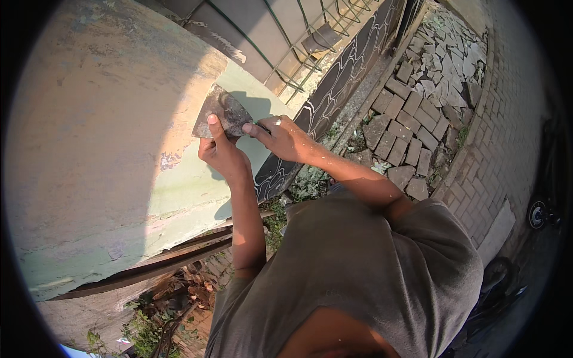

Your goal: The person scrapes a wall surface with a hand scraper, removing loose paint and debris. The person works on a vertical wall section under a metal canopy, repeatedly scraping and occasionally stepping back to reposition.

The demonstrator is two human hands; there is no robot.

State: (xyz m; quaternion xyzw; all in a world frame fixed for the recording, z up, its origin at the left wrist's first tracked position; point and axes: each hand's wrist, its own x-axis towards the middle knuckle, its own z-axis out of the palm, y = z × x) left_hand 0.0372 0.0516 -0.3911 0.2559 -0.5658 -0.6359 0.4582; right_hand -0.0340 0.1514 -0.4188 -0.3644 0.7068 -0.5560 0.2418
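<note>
A worn, stained metal scraper [224, 109] with a wide flat blade is held between my two hands, in front of a painted wall. My left hand [226, 156] grips the blade's lower edge, thumb laid flat on its face and fingers behind it. At the narrow end of the blade, my right hand [283, 138] is closed around the handle, which its fingers mostly hide. Pale flecks dot the right hand and forearm. Behind the scraper, the wall [188, 192] shows pale green paint beside rougher, peeling beige areas, and shadows of the hands fall on it.
Green metal wire grating [286, 49] runs along the top, with a dark flat piece [321, 39] by it. Below is a black wall base with white curved lines [340, 85]. Loose paving bricks [405, 121] and broken tile pieces [447, 67] lie right. A motorcycle [497, 277] stands at the far right.
</note>
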